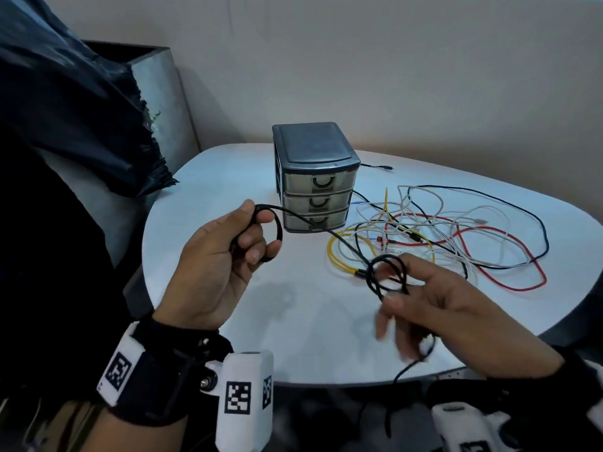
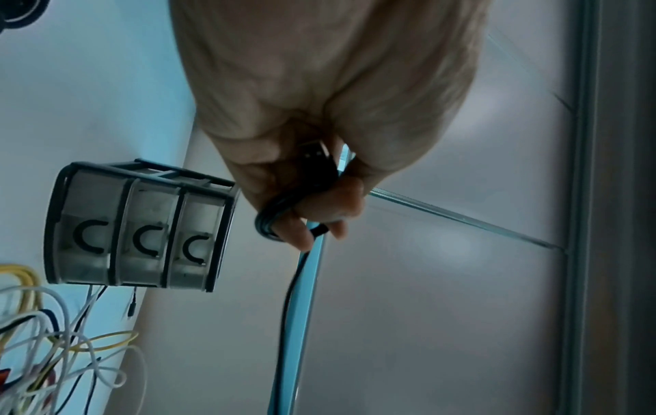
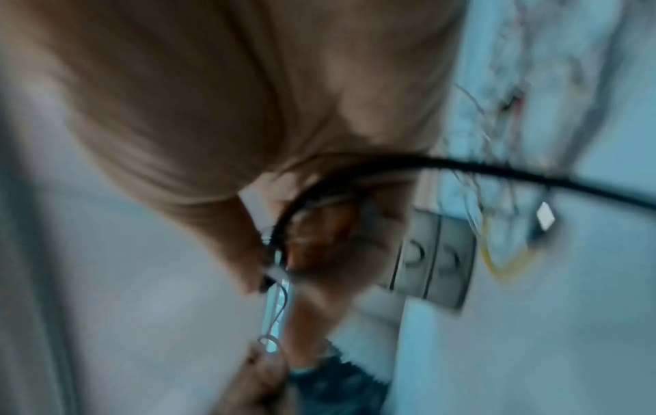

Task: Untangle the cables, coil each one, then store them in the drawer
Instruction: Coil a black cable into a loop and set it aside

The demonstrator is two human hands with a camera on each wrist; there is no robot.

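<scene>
While raised palm-up, left hand [image 1: 225,259] curled round black cable [image 1: 277,226] coil; right hand [image 1: 434,305] pinching its slack.

Dim, bluish, even light; soft shadows; wide-angle bending at the edges; right wrist view heavily motion-blurred.

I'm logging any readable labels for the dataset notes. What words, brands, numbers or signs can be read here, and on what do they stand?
No readable words, brands or numbers in any view.
Square black-and-white coded markers on the wrist-worn cameras: patterns only, no text.
Drawer unit: three drawer fronts with dark curved handles, no label.
Black cable held by both hands, and the tangled cables on the table: no print visible.
</scene>
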